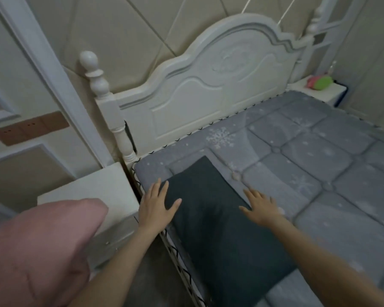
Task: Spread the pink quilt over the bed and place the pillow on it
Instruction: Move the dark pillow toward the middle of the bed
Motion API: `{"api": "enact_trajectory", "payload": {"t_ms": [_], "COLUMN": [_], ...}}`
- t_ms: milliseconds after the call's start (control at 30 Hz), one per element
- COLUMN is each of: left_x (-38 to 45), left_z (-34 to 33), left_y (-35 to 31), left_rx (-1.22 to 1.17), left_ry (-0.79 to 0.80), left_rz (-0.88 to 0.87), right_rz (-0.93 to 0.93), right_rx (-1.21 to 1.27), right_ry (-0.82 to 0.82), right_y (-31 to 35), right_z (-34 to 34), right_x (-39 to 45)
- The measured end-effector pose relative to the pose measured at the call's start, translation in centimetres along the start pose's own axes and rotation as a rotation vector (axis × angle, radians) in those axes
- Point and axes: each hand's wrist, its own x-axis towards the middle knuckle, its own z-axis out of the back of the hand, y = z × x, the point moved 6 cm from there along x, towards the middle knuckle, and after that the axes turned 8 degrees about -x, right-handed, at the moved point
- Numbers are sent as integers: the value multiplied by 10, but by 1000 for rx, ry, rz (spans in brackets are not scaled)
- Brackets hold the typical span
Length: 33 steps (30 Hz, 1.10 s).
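A dark grey pillow lies on the near left corner of the bed's grey quilted mattress, which has a snowflake print. My left hand rests flat with fingers spread on the pillow's left edge. Over the pillow's right edge my right hand is open with the fingers apart. The pink quilt is bunched up at the lower left, off the bed, beside the white nightstand.
A white carved headboard with a turned post stands at the head of the bed. A white nightstand sits left of the bed. A far nightstand holds a pink and green object. Padded wall behind.
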Motion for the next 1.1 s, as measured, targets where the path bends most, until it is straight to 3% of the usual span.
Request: {"api": "enact_trajectory", "payload": {"t_ms": [233,500,667,800,867,1000,1100], "left_x": [11,35,52,61,63,57,55], "left_z": [-93,-171,-213,-242,-255,-273,-290], "left_y": [-5,50,87,111,122,130,138], "left_rx": [81,70,144,-19,-122,-188,-384], "left_ry": [245,443,524,568,589,621,628], "left_rz": [-35,41,-10,142,258,220,371], "right_rz": [-128,-150,-233,-222,-257,-517,-531], "right_rx": [32,307,391,349,403,908,881], "right_ry": [137,321,354,411,395,163,173], "right_y": [-51,-43,-51,-47,-44,-47,-45], "right_z": [-56,-87,-111,-129,-137,-148,-166], "right_x": [-1,52,101,140,158,189,208]}}
